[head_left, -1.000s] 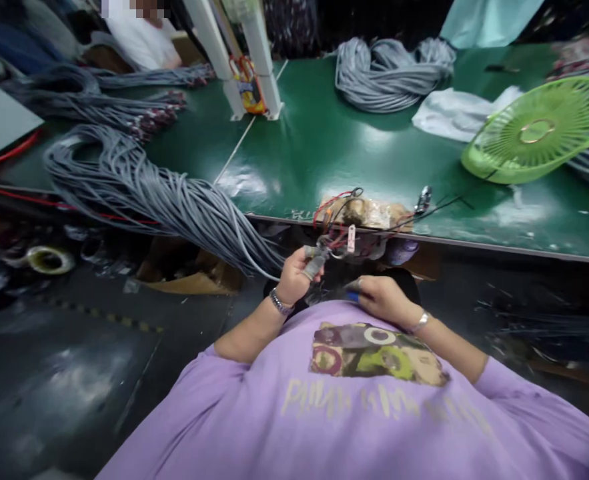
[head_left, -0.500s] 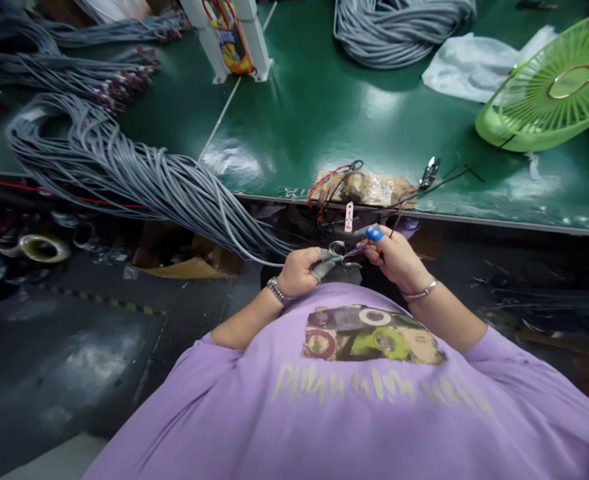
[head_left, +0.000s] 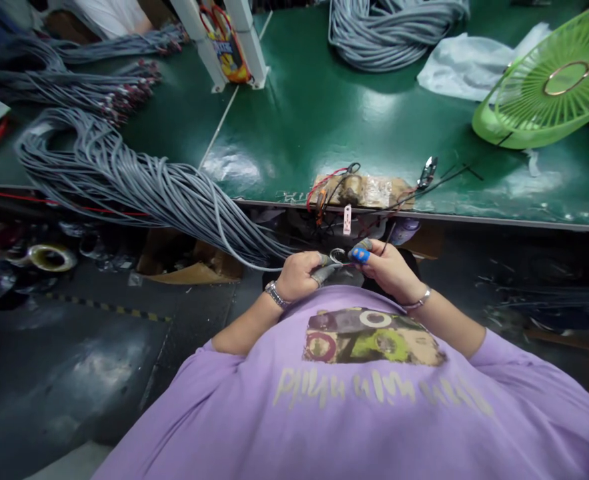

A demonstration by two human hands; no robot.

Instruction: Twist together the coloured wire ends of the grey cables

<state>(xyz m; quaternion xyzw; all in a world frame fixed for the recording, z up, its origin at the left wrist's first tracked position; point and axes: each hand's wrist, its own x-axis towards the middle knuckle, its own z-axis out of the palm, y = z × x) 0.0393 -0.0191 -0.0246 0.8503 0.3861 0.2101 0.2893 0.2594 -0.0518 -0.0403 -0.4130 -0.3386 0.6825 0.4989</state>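
My left hand [head_left: 301,272], with grey covers on thumb and finger, is closed on the end of a grey cable [head_left: 257,267]. That cable runs back into a large bundle of grey cables [head_left: 159,190] lying across the table edge. My right hand [head_left: 387,267] pinches the thin coloured wires that come out of the cable end; a blue band wraps one of its fingers. Between the hands, a curl of pale strands [head_left: 337,255] shows. Just beyond them, a cardboard-backed fixture [head_left: 377,190] with red and black leads sits at the table edge.
On the green table [head_left: 294,133] lie cutting pliers [head_left: 427,173], a green fan [head_left: 549,87], a white plastic bag [head_left: 464,67] and a coil of grey cable [head_left: 399,33]. A white post [head_left: 254,47] stands at the back. Below the edge is an open cardboard box [head_left: 189,263].
My right hand has come in closer to my left, and less of the coloured wires shows between them. My left hand keeps its grip on the cable. The view has shifted slightly.
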